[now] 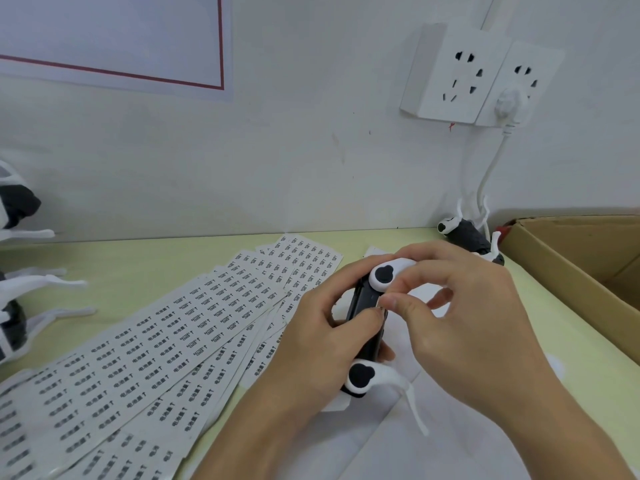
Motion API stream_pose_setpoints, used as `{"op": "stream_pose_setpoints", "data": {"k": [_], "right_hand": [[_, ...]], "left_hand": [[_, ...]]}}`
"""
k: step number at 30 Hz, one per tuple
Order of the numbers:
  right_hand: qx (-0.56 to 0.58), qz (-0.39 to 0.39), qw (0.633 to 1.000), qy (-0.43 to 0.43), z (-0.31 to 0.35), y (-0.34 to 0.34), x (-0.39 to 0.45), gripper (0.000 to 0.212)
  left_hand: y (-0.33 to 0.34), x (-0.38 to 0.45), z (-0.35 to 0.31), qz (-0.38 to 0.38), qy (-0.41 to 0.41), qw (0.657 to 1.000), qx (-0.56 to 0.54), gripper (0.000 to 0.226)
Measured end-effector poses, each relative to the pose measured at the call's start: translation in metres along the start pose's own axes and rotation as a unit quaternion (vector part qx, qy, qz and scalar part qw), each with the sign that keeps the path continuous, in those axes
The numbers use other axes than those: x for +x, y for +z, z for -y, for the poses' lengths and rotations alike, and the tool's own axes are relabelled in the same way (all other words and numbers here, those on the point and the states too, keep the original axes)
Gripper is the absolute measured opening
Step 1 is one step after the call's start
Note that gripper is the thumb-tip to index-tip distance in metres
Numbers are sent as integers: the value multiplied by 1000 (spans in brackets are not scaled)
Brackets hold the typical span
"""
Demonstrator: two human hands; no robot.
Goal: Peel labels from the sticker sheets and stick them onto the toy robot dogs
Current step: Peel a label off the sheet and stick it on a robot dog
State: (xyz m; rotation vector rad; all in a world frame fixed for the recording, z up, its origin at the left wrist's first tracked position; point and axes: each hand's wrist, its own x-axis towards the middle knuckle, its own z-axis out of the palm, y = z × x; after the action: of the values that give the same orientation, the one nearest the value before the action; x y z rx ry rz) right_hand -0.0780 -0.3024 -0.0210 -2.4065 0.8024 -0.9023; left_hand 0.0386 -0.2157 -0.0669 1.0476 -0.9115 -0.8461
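A black-and-white toy robot dog [364, 299] lies belly-up between my hands, above the table. My left hand [311, 337] grips its black body from the left, thumb laid across the underside. My right hand [464, 313] comes from the right, its thumb and forefinger pinching a small label [382, 307] against the dog's belly. Several sticker sheets [166, 341] printed with rows of small black labels fan out over the pale green table [145, 268] to the left.
Another toy dog [467, 237] lies by the wall at the back right, next to an open cardboard box [568, 265]. More toy dogs [20, 292] stand at the left edge. Wall sockets [474, 74] with a plugged white cable hang above. White backing paper [433, 427] lies under my hands.
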Motion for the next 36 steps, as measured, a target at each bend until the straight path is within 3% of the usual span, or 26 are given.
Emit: {"op": "stream_pose_setpoints", "data": {"k": [12, 36], "right_hand": [[-30, -28, 999, 12, 5, 5, 0, 21], [-97, 7, 984, 147, 26, 3, 3, 28]], "left_hand": [[0, 1, 1, 0, 12, 1000, -13, 50], [-1, 1, 6, -4, 5, 1000, 23, 51]]}}
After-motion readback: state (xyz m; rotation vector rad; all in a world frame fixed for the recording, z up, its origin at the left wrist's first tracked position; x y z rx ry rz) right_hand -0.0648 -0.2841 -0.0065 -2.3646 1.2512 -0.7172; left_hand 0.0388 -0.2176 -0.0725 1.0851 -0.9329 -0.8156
